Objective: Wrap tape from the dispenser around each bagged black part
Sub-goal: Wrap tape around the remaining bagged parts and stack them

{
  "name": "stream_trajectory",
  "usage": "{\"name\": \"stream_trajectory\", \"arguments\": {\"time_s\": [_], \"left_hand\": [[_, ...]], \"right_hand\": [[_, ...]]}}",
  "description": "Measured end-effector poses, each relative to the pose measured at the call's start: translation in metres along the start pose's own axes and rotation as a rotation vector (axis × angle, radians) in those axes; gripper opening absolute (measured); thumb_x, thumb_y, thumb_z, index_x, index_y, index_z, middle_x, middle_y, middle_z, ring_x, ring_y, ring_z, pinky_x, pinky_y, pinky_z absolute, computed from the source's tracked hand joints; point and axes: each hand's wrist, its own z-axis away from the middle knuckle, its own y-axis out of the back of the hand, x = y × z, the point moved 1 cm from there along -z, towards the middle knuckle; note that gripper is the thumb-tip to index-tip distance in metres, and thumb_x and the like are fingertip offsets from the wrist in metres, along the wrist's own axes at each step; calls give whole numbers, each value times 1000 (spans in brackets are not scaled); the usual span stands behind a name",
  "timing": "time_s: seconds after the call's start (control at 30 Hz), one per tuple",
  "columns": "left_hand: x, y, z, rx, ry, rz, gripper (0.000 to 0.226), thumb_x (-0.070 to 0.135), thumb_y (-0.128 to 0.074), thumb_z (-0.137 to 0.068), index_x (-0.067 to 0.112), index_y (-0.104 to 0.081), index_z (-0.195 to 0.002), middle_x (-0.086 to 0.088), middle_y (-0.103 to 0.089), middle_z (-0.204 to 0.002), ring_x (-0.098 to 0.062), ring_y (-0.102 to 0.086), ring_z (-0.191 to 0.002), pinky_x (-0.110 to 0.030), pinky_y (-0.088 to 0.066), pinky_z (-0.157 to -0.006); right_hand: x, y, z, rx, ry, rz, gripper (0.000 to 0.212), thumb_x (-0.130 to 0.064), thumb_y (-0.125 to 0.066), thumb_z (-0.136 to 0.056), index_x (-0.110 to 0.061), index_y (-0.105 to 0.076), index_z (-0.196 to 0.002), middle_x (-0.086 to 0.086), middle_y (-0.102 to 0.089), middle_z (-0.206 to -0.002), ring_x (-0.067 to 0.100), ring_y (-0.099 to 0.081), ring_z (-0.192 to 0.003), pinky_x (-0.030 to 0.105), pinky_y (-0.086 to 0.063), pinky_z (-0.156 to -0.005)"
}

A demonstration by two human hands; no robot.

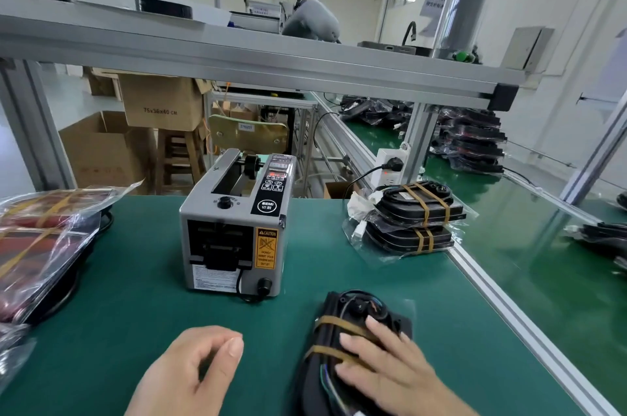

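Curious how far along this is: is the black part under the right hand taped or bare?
Taped. Two brown tape bands cross the bagged black plastic part where the right hand rests flat on it.

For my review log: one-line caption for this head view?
Right hand rests on a twice-taped bagged black part; left hand hovers empty near the tape dispenser on the green bench.
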Motion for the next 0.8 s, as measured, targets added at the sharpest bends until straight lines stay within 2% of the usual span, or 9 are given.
{"name": "stream_trajectory", "arguments": {"time_s": [0.07,0.13,0.2,0.27,0.33,0.43,0.6,0.7,0.8], "left_hand": [[-5,-5,0,-29,-55,-63,60,67,-36,-73,12,-59,-66,4,-56,-90,-5,-48,-72,-5,-34,-63],[-4,-7,1,-62,-23,-64,58,63,-28,-81,15,-59,-73,-3,-55,-76,-8,-48,-73,-6,-38,-77],[0,-12,5,-106,8,-89,40,55,-30,-89,37,-67,-87,25,-57,-93,-1,-50,-110,-19,-36,-102],[8,-22,8,-157,20,-128,37,50,-34,-93,44,-50,-125,27,-48,-121,-3,-34,-135,-25,-29,-111],[19,-33,10,-229,0,-118,39,50,-35,-95,48,-34,-134,31,-43,-121,7,-32,-134,-14,-27,-108],[26,-41,14,-299,24,44,43,48,-56,-88,59,-29,-119,46,-43,-104,36,-38,-93,10,-26,-81],[15,-30,11,-135,78,551,70,15,-80,-55,38,-55,-116,32,-67,-107,13,-59,-104,-17,-43,-95],[12,-23,5,64,-33,608,70,7,-81,-55,31,-56,-116,17,-70,-110,-2,-67,-99,-14,-53,-79],[9,-16,4,134,-93,570,75,-2,-82,-51,32,-57,-112,6,-71,-107,-10,-70,-92,-17,-56,-71]], "right_hand": [[-3,3,-7,106,-165,-161,34,-51,-31,-102,-43,-50,-129,-11,-47,-145,12,-36,-138,23,-25,-108],[4,20,-19,139,-358,-469,43,-57,-52,-91,-51,-41,-132,-24,-35,-150,-7,-19,-140,26,-8,-120],[14,24,-11,106,-551,-514,40,-50,-47,-96,-55,-34,-133,-27,-24,-154,-10,-11,-141,28,-4,-120],[18,16,14,2,-696,-547,62,-51,-46,-96,-26,-26,-149,-4,-12,-161,12,-2,-148,34,-7,-120],[6,3,6,-135,-791,-580,69,-51,-57,-89,-15,-35,-144,4,-35,-151,21,-26,-143,36,-26,-114],[-14,5,-27,111,-926,-850,62,-38,-73,-78,-33,-41,-131,-16,-53,-127,1,-52,-105,17,-38,-84],[-36,22,-53,440,-620,-1231,97,-47,-81,-48,-50,-27,-128,-51,-54,-99,-13,-62,-92,7,-50,-66],[-47,30,-74,475,-340,-1398,105,-38,-92,-54,-32,-33,-141,-17,-65,-121,10,-67,-105,20,-54,-78],[-59,28,-79,461,-205,-1521,78,-41,-87,-65,-11,-52,-128,9,-67,-119,24,-66,-107,29,-53,-83]]}}
